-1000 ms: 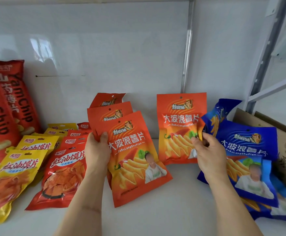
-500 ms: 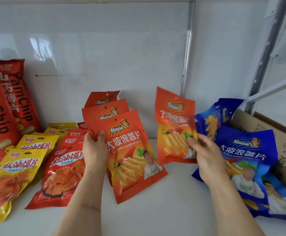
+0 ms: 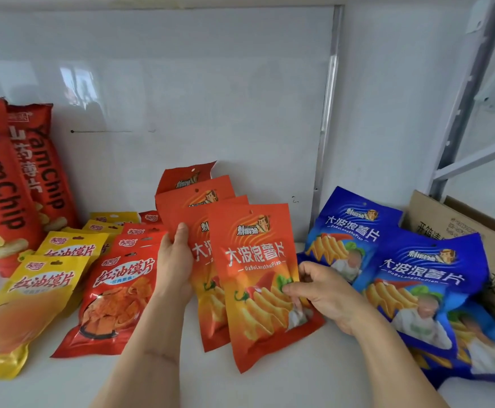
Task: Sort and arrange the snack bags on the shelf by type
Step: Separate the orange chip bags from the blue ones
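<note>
your left hand (image 3: 173, 267) grips the left edge of the orange bag stack (image 3: 199, 201), thumb on the front, fingers behind; right hand (image 3: 327, 293) pinches the front orange bag (image 3: 258, 278) at its right edge, thumb on the face, bag sitting just ahead of the stack and overlapping it. looks like you're adding this bag to the orange row. to do it well, slide it left till its edges line up with the bag behind, keep the label facing out, base on the shelf (image 3: 284, 387), then let go with the right while the left steadies the stack. blue bags (image 3: 425, 275) lie just right of your right hand, don't drag them. red bags (image 3: 117, 293) and yellow bags (image 3: 34, 295) lie left of your left hand, yam chip bags (image 3: 11, 184) further left
</note>
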A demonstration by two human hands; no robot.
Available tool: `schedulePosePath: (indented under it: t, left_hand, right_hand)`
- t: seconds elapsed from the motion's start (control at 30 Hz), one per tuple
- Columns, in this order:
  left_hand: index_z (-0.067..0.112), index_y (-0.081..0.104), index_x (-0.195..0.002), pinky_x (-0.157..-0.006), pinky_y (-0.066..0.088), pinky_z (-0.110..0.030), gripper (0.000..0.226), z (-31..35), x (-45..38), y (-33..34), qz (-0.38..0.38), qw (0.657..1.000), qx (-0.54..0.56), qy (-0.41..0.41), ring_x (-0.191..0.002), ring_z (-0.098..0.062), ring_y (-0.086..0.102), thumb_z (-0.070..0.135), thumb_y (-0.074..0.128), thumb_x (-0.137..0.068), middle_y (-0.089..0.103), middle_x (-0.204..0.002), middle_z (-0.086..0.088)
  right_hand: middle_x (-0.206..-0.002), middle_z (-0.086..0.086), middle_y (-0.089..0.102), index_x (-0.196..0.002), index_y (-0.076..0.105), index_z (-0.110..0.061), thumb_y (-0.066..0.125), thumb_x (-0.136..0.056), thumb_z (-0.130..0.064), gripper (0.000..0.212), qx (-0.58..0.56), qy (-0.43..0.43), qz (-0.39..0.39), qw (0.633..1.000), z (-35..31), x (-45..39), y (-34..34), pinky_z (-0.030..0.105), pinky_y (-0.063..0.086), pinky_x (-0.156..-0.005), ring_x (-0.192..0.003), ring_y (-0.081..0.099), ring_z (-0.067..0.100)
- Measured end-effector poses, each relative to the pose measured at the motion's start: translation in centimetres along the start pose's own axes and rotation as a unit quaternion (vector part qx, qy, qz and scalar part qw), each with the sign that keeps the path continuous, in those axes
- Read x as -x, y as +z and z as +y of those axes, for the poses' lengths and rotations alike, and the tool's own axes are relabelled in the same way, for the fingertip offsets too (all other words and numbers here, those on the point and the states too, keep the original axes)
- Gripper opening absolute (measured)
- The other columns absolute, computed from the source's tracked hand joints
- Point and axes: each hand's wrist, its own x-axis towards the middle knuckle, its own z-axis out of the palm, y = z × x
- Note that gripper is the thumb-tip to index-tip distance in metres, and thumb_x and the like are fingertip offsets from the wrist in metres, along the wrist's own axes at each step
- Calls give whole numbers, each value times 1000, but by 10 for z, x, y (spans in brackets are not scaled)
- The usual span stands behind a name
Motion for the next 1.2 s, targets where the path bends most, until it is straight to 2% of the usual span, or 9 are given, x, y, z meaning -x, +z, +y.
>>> schedulePosePath:
  t: [0.1,0.3,0.47,0.63,0.8,0.9,0.97,1.1,1.2]
  left_hand:
    - [30,52,-124,-85,60,-50,37,0,1,0,-6,1000,-3,8,-93,-25,75,55,57,-97,74,-109,-2]
    - [34,42,-143,-95,56,-55,112,4,14,-2,-40,998,-39,22,-107,-28,71,93,66,-51,69,-126,0]
    - [36,36,-143,-90,59,-53,99,8,17,-1,-90,995,-35,37,-100,-25,75,81,63,-60,69,-121,1]
    - [36,36,-147,-87,60,-51,124,9,19,-4,-146,989,-23,30,-103,-24,75,87,77,-41,69,-128,-1]
    - [23,55,-131,-73,63,-45,51,9,17,-3,-161,986,-24,19,-95,-31,76,29,78,-86,76,-113,-8]
    - [19,62,-118,-67,63,-42,27,7,17,-4,-124,992,-11,9,-86,-30,77,17,70,-93,79,-101,-8]
    - [19,62,-117,-67,63,-42,23,6,16,-3,-112,994,-12,5,-85,-30,78,17,68,-95,79,-99,-7]
    - [21,63,-114,-63,62,-40,17,5,15,-2,-89,996,-16,-1,-80,-27,78,21,66,-98,80,-91,-4]
    - [23,63,-110,-60,62,-38,13,6,18,1,-82,996,-13,-15,-76,-25,78,23,66,-98,80,-88,-3]
  right_hand:
    - [-68,10,69,-97,58,6,75,-80,-13,31,11,-4,0,1000,-2,0,0,38,52,-85,-71,64,16]
    - [-90,0,76,-103,65,-11,75,-80,-9,26,-12,-9,-34,999,-6,3,2,36,55,-90,-90,72,16]
    - [-93,-1,76,-104,67,-16,75,-81,-6,27,-8,-2,-50,999,-6,2,4,32,56,-84,-90,73,16]
    - [-84,-6,75,-105,66,-13,74,-82,-3,27,-24,9,-55,998,-6,2,5,21,53,-71,-79,72,8]
    - [-86,-4,75,-106,64,-18,73,-81,-7,29,-4,7,-59,998,-7,2,6,29,57,-80,-81,72,10]
    - [-72,1,66,-112,55,-17,64,-83,-6,32,8,10,-79,997,-10,4,9,21,51,-64,-68,63,10]
    - [-70,-6,63,-115,50,-24,59,-86,-9,34,9,13,-77,997,-14,4,14,19,49,-64,-65,60,5]
    - [-118,-13,51,-123,46,-44,52,-89,-62,39,92,-8,-1,996,-8,-6,26,31,43,-94,-111,54,6]
    - [-123,-11,49,-127,43,-41,43,-80,-84,64,126,-8,33,991,-3,-6,32,34,44,-100,-113,53,8]
